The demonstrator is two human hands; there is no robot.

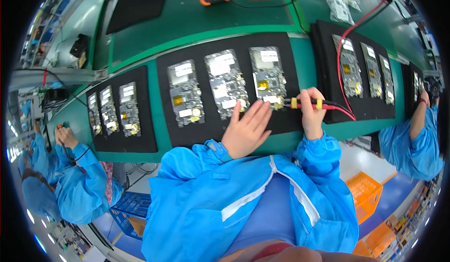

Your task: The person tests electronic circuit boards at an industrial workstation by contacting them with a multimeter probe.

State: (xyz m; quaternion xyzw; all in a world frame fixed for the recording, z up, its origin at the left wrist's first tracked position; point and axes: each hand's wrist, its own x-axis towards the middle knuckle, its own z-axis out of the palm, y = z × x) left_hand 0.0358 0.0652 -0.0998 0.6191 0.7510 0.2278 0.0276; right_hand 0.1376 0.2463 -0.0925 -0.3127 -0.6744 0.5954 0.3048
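orange crate [369,200]: lower right | blue crate [124,219]: lower left | plastic bags [341,8]: upper right | black sheet [139,5]: upper left

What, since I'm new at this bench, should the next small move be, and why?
Perhaps have the right hand gently settle the probes onto the circuit board: their tips are at its lower right edge, but whether they touch is too small to tell. The left hand is open near the board's lower end.

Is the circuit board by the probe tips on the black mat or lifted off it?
On it: the board lies flat, black mat showing along both sides.
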